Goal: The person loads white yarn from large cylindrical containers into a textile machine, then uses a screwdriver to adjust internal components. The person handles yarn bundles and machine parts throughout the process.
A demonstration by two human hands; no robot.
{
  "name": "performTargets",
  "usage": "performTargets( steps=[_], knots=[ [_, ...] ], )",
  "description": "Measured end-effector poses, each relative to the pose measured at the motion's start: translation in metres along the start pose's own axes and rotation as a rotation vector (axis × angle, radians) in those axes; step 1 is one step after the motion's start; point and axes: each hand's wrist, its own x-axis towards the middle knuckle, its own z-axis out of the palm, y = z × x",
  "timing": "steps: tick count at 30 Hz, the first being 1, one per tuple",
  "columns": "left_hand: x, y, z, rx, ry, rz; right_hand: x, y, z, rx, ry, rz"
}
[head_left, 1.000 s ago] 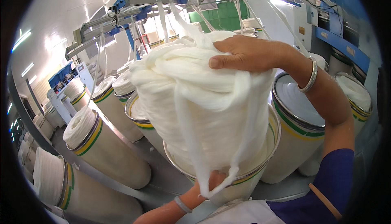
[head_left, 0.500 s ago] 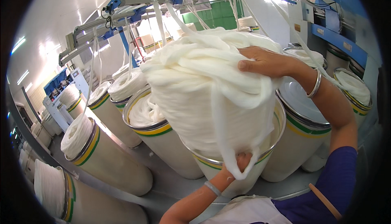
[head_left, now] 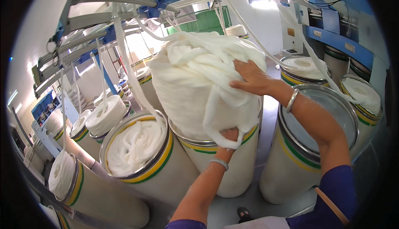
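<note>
Grey floor carries one can. At its near rim the left hand is half-hidden; its grip I cannot tell. On cotton rising above this rim, right hand lies flat, gripping nothing. Beyond, machine labels are unreadable.

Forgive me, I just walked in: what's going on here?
Someone's right hand is spread on the upper side of a tall coil of white strand, which rises above its can. The left hand is low at the coil's near side, by the can's rim, with a loop of strand hanging over it. Another can of strand stands to the left.
</note>
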Motion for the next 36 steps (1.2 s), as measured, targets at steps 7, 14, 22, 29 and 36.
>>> performTargets(
  steps=[7,14,22,29,36],
  knots=[
    [0.072,-0.046,0.075,-0.317,-0.207,-0.345,0.081,0.084,0.073,-0.098,-0.059,-0.021],
    [0.033,-0.069,0.065,-0.154,-0.067,-0.114,0.124,0.106,0.123,0.051,0.026,-0.069],
    [-0.361,-0.123,-0.043,-0.538,-0.282,-0.648,0.1,-0.016,0.208,0.393,0.078,-0.474],
    [-0.623,-0.252,-0.269,0.159,-0.113,-1.497,0.084,-0.26,0.253,0.649,-0.201,-0.57],
    [-0.789,-0.464,-0.461,0.62,0.095,-1.398,0.081,-0.456,0.311,0.625,-0.272,-0.613]
  ],
)
